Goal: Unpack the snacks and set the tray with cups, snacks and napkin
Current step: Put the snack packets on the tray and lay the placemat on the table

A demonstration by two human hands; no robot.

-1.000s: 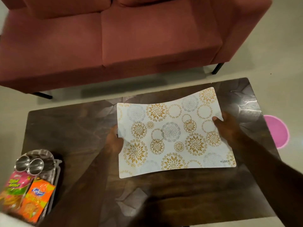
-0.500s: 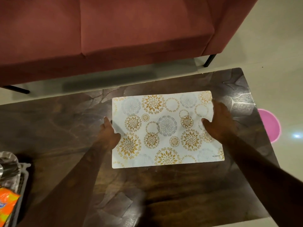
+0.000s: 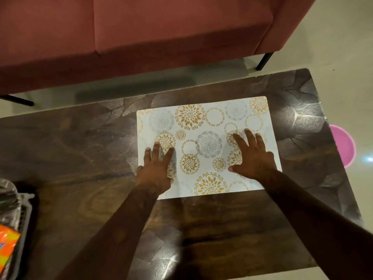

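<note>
A white placemat [image 3: 207,126] with gold and grey round flower prints lies flat on the dark wooden table [image 3: 80,150]. My left hand [image 3: 156,168] rests palm down on its left part, fingers spread. My right hand [image 3: 251,156] presses flat on its right part, fingers apart. Neither hand holds anything. At the far left edge a grey tray [image 3: 24,215] shows only partly, with an orange snack packet [image 3: 8,251] and something shiny in clear wrap [image 3: 7,195] in it.
A dark red sofa [image 3: 141,37] stands beyond the table, on black legs. A pink round tub [image 3: 343,144] sits on the pale floor past the table's right edge. Bare table surface lies left of and in front of the placemat.
The placemat went from held up by its side edges to lying flat on the table. Both hands moved from its edges onto its top. The view shifted right, cutting off most of the tray.
</note>
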